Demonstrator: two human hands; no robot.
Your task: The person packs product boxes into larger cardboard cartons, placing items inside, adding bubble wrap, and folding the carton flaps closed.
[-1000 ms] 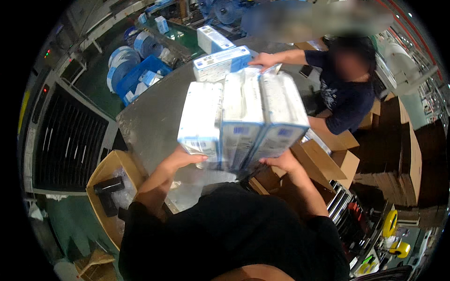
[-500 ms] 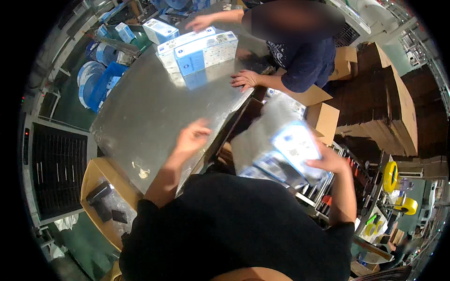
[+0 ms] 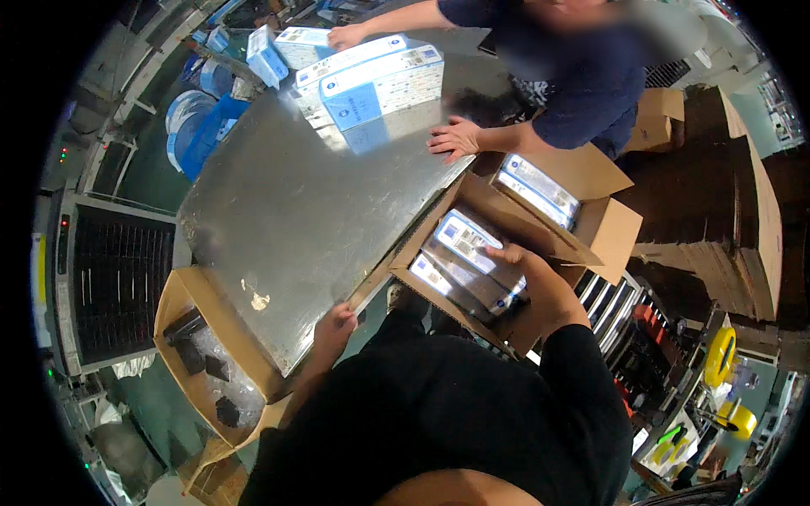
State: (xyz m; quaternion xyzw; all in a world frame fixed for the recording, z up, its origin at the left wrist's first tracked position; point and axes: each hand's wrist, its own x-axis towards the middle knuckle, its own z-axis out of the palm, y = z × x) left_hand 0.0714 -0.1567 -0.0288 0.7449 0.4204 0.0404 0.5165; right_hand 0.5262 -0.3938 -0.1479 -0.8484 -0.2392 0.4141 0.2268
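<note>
My right hand (image 3: 530, 277) reaches into an open cardboard carton (image 3: 422, 240) at the table's near right corner. It grips the white-and-blue boxes (image 3: 462, 239) that lie side by side inside. My left hand (image 3: 334, 324) sits at the near edge of the metal table (image 3: 295, 202), fingers curled over it, just left of the carton's flap. More white-and-blue boxes (image 3: 380, 80) are stacked at the far end of the table.
Across the table a person in a dark blue shirt has one hand (image 3: 456, 139) on the tabletop and the other on the far boxes. A second open carton (image 3: 603, 221) holds boxes. A carton (image 3: 181, 299) with black parts stands at left. Flat cardboard stacks (image 3: 717, 211) are at right.
I have lowered the stack of boxes from above the table into the carton at my right. My left hand let go of them and slid back to the table's near edge.
</note>
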